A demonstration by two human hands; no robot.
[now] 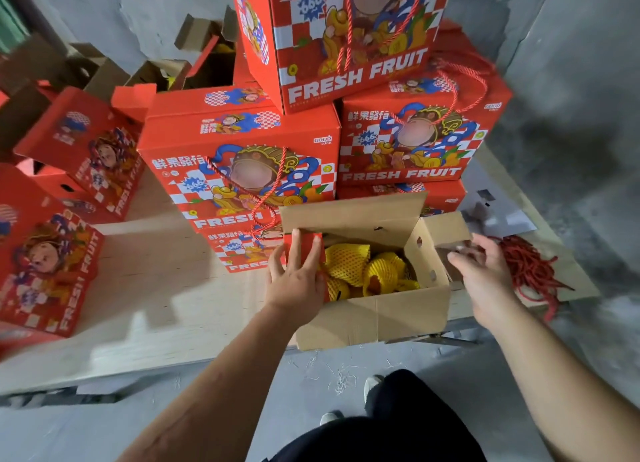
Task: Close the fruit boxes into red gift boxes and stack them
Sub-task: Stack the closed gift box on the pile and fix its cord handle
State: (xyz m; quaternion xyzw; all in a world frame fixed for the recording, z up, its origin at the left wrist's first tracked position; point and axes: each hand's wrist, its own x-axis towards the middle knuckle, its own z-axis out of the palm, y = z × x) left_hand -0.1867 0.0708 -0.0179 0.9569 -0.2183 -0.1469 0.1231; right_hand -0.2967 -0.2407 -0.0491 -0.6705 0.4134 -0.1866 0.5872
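Pressing straight fingers on the open box's (374,316) red flap, left hand (294,281); right hand's (485,274) grip seemingly loose, empty.

Counts, by clock position in view:

- Open fruit box (372,317): 1, at 5 o'clock just off centre, flaps up.
- Yellow foam-netted fruits (348,262) inside it: about 5 visible, more may be hidden.
- Closed red gift boxes in the stack (242,170) from centre to 1 o'clock: at least 6 showing a face. Top one (346,38) at 12 o'clock, one (415,142) at 2 o'clock; lower ones partly hidden.
- Red gift boxes at 9 o'clock (52,274): 3 to 4; blur prevents an exact count.
- Unclosed cartons at 11 o'clock (204,56): at least 2.
- Pile of red cord handles (530,271): 1, at 3 o'clock, strands uncountable.
- Hands: 2, left hand (294,278), right hand (485,278).
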